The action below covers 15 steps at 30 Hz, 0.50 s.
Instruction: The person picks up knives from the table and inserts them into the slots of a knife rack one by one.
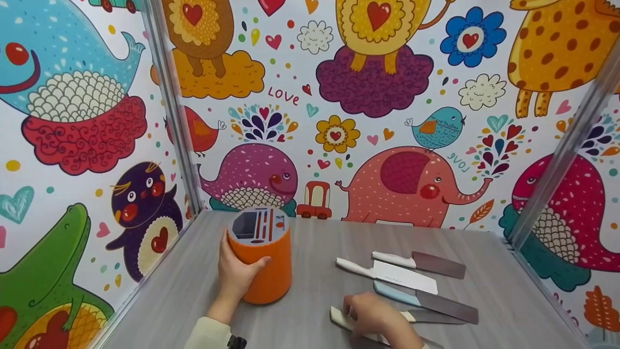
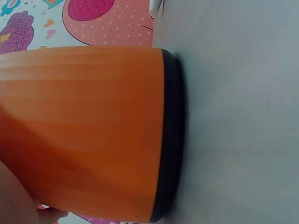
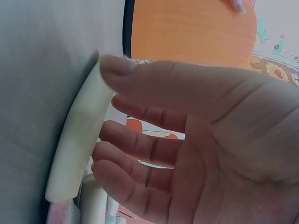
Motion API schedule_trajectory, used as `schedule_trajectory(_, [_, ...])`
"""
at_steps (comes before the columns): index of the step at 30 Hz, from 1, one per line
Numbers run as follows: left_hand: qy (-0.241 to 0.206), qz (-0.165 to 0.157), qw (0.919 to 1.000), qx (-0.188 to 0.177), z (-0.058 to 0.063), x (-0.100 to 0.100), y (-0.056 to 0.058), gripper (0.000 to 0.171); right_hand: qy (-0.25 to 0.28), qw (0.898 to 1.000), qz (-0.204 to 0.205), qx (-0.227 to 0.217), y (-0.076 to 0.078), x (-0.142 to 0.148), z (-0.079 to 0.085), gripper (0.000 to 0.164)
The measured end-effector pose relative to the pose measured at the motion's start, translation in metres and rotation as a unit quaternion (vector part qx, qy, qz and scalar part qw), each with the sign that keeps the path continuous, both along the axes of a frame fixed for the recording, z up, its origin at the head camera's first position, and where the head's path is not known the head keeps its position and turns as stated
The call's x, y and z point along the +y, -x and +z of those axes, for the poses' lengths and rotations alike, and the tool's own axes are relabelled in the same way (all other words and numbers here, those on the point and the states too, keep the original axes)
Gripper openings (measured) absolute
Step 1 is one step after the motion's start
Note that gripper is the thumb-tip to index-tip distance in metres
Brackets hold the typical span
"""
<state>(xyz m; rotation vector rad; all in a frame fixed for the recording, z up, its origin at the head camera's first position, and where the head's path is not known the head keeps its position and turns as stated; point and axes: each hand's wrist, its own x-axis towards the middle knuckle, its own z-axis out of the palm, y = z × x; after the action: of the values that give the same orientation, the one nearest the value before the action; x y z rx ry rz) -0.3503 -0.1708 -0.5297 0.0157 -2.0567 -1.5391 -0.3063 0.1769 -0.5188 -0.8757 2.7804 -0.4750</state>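
My left hand grips the side of an orange cylindrical knife block, thumb across its front. The block stands upright, its grey slotted top showing. My right hand is over the nearest knife, with thumb and lightly bent fingers right at its cream handle. That handle lies on the table in the right wrist view, and the hand covers part of the knife in the head view. Just beyond lies another knife with a grey blade, its handle mostly hidden by the hand.
Farther back lie a knife with a light-blue handle, a white cleaver and a white-handled knife with a dark blade. Their blades point right. Printed cartoon panels wall in the grey table at the back and sides.
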Motion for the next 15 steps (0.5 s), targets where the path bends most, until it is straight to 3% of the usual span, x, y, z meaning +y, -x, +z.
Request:
schedule_trajectory(9, [-0.004,0.008,1.0,0.002,0.0011,0.0018,0.002,0.119,-0.003,1.0,-0.025,-0.002,0.0014,-0.0039,-0.0055,0.043])
schedule_trajectory(15, [0.005,0.017,0.9998,0.006,-0.0017,-0.0002,0.0017,0.119,-0.016,0.999,-0.024,0.026,-0.0004,-0.0033,-0.0068,0.045])
